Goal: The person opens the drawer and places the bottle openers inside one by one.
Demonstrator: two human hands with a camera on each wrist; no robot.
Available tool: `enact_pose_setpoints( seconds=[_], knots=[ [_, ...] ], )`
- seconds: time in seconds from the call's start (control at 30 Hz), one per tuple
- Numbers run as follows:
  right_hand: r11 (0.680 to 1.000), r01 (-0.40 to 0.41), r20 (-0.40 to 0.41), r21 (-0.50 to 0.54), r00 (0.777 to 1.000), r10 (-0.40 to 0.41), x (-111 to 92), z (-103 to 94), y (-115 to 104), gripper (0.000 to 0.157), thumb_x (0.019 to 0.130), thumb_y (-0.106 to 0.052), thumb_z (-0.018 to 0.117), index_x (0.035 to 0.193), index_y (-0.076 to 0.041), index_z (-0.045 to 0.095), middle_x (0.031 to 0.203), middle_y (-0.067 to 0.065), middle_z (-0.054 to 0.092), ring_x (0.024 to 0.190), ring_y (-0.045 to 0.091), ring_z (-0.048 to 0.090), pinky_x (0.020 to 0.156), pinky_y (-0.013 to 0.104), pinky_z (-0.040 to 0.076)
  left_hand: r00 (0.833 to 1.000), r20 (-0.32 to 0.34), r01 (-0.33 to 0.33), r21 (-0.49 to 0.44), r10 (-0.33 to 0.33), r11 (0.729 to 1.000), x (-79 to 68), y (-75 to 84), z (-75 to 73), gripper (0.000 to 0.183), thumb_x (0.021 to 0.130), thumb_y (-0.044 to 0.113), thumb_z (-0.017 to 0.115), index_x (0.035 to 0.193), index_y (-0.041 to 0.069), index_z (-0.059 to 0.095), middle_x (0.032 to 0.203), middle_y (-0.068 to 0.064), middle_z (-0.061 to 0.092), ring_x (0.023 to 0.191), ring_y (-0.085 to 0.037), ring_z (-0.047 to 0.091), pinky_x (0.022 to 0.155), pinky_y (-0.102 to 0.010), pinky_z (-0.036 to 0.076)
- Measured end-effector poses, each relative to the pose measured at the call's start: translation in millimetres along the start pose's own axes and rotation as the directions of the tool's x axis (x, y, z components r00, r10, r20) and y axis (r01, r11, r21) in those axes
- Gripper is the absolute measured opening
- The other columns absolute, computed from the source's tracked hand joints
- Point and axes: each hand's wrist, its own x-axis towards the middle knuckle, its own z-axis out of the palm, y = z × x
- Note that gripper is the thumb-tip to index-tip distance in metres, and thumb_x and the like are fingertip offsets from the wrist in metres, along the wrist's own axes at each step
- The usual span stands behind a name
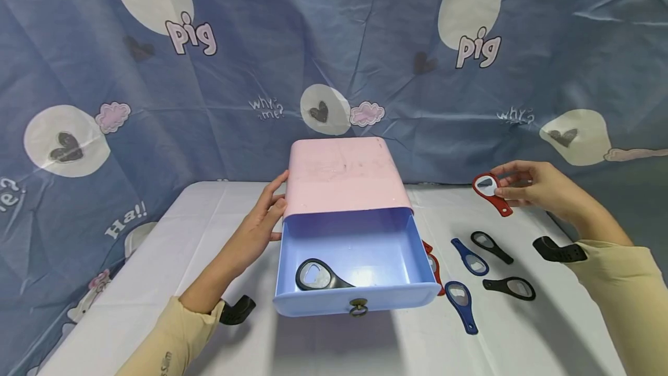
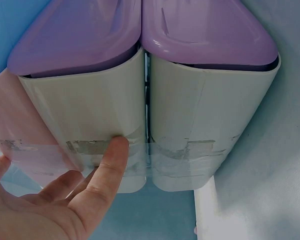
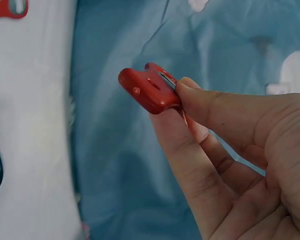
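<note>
Above table (image 1: 162, 260), red tool (image 1: 493, 200), head pinched in right grip (image 1: 543, 189), left grip (image 1: 260, 219) spread against pink box (image 1: 344, 173)

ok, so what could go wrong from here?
The red tool might slip: the right hand has it in a fingertip pinch. The drawer stands open, so a bump could shift it. Other reds, partly hidden beside it in the head view, may get overlooked.
</note>
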Motion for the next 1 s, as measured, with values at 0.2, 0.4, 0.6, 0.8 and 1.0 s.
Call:
enact_pose_setpoints(
  seconds=[0.2,0.4,0.6,0.8,1.0],
  knots=[
    [0.998,0.051,-0.009,0.021,0.999,-0.051,-4.0,-1.2,-29.7,0.057,0.1,-0.022,0.079,0.149,-0.004,0.057,0.112,0.004,0.069,0.089,0.007,0.072,0.074,0.028,0.063,1.0,0.001,-0.009,-0.007,0.009,1.0,-1.7,0.0,-0.8,0.057,0.117,0.043,0.036,0.17,0.052,0.016,0.168,-0.021,0.035,0.151,-0.049,0.046,0.1,-0.064,0.059],
    [0.997,0.078,-0.023,-0.008,0.997,-0.078,-9.4,1.7,-58.9,0.053,0.097,-0.019,0.082,0.144,-0.006,0.062,0.11,0.004,0.067,0.088,0.01,0.075,0.075,0.03,0.064,1.0,0.002,-0.007,-0.017,0.007,1.0,-1.6,-0.4,-0.8,0.057,0.117,0.043,0.036,0.17,0.051,0.016,0.166,-0.021,0.036,0.151,-0.049,0.046,0.1,-0.063,0.059],
    [0.993,0.117,-0.028,0.016,0.993,-0.117,-18.5,5.6,-85.5,0.048,0.097,-0.014,0.082,0.141,-0.006,0.064,0.109,0.003,0.068,0.089,0.012,0.076,0.076,0.03,0.065,1.0,0.004,-0.01,-0.019,0.011,1.0,-1.0,-0.6,-0.6,0.058,0.117,0.043,0.037,0.17,0.05,0.016,0.167,-0.022,0.035,0.151,-0.05,0.046,0.1,-0.064,0.059],
    [0.981,0.191,-0.011,0.026,0.982,-0.191,-26.9,12.4,-108.4,0.047,0.098,-0.014,0.081,0.141,-0.007,0.063,0.108,0.001,0.068,0.09,0.01,0.076,0.077,0.029,0.066,1.0,0.007,-0.013,-0.015,0.013,1.0,-1.6,-1.6,-0.1,0.058,0.117,0.043,0.036,0.17,0.05,0.015,0.167,-0.022,0.035,0.151,-0.05,0.046,0.099,-0.064,0.059],
    [0.967,0.252,0.013,0.046,0.967,-0.253,-35.3,17.5,-127.6,0.046,0.098,-0.011,0.08,0.141,-0.008,0.064,0.107,0.002,0.071,0.091,0.012,0.077,0.078,0.03,0.066,1.0,0.003,-0.019,-0.013,0.019,1.0,-0.9,-0.7,0.1,0.057,0.117,0.043,0.036,0.17,0.05,0.015,0.167,-0.022,0.035,0.151,-0.051,0.046,0.099,-0.064,0.059]
  ],
)
